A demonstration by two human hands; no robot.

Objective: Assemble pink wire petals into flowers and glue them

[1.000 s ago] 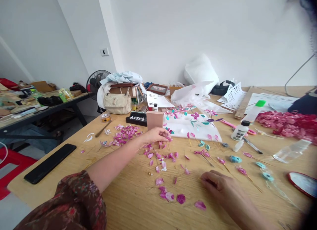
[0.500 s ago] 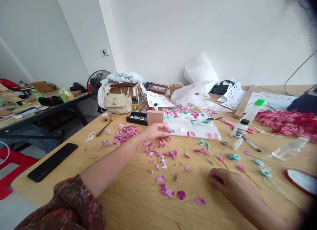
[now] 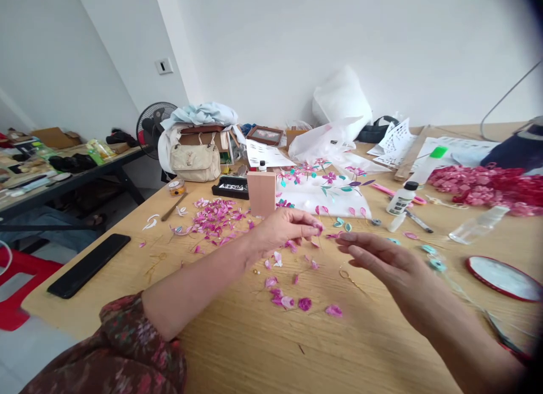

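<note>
My left hand point(image 3: 285, 228) hovers above the wooden table point(image 3: 237, 348), its fingertips pinched on a small pink petal point(image 3: 318, 228). My right hand point(image 3: 377, 258) is raised beside it, fingers stretched toward the left hand and holding nothing that I can see. Loose pink petals point(image 3: 292, 300) lie scattered on the table under both hands. A bigger heap of pink petals point(image 3: 214, 218) sits to the left. Behind the hands is a white sheet with pink flowers and teal leaves point(image 3: 322, 198).
A pink block point(image 3: 262, 193) stands behind the left hand. A black phone point(image 3: 87, 265) lies at the left edge. A glue bottle point(image 3: 400, 198), teal spools point(image 3: 432, 264), a red-rimmed mirror point(image 3: 504, 278) and a red flower pile point(image 3: 487, 184) are at the right. A beige bag point(image 3: 195, 162) sits at the back.
My left hand lifted off the petals and drew back toward me with a petal pinched. My right hand rose from the table and opened toward the left hand. The view tilted down.
</note>
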